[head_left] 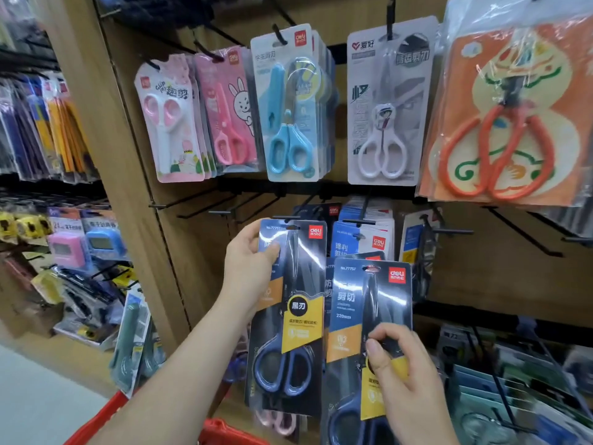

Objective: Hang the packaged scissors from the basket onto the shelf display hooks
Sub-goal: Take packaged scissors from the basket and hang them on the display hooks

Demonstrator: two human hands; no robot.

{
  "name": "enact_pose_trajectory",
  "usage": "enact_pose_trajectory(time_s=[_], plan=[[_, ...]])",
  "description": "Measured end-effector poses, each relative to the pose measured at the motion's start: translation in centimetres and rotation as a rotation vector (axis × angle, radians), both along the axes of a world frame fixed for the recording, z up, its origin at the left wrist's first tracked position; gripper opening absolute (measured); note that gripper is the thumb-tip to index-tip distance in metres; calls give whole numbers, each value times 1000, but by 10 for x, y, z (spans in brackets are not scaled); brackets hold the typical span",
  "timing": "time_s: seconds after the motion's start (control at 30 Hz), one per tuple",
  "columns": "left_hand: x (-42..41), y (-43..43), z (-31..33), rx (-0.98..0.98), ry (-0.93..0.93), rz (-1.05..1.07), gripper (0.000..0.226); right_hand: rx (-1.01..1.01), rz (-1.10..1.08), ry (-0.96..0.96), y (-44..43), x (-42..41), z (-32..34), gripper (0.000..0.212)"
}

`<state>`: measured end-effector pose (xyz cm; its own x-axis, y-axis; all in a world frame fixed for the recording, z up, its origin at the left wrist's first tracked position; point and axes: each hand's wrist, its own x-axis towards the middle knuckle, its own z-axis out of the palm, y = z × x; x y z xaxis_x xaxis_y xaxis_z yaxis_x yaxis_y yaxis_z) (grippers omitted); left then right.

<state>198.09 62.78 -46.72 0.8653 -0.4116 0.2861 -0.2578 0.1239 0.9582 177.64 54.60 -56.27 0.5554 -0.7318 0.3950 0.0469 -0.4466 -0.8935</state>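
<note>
Head view.
- Room: a wooden shelf panel (192, 226) with black display hooks (449, 231). The upper row is hung full, including a blue pack (288, 104) and an orange pack (507, 123). The neighbouring shelf (48, 123) at left is too blurred to read.
- Left hand (248, 264) grips the first dark scissors pack (288, 316) by its upper left edge. The pack's top is level with a lower hook, possibly on it; I cannot tell.
- Right hand (398, 374) pinches the second dark scissors pack (365, 303) at mid-card, just right of the first and lower.
- Red basket (224, 431) is cut off at the bottom edge, its contents mostly hidden behind arm and packs.
</note>
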Motion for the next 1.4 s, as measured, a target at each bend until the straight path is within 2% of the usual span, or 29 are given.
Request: enact_pose_trajectory(time_s=[0.3,0.47,0.67,0.83,0.93,1.03,1.1,1.17,1.27,1.4], plan=[[7,-12,-6,97,-76,3,36,-10,65,38,-4,-1,3,21],[24,-32,-8,183,-105,20,24,-15,22,16,-9,-5,-1,30],[52,-63,-17,242,-130,111,23,20,-16,-14,-12,-10,0,18],[59,-93,-21,251,-21,162,28,75,52,-18,-15,-8,-1,14],[56,-101,-22,307,-37,184,33,163,122,-31,-17,-7,2,27],[43,-85,-21,353,-104,249,44,200,154,-76,-19,-5,7,27],[21,-61,-25,217,-116,256,26,232,170,-108,-19,-1,6,36],[-10,-33,-33,89,-29,167,4,270,192,-142,-18,1,6,55],[-49,-5,-43,115,16,-67,11,282,224,-164,-10,6,9,72],[-58,6,-50,119,-7,-24,12,324,231,-185,-1,9,6,72]])
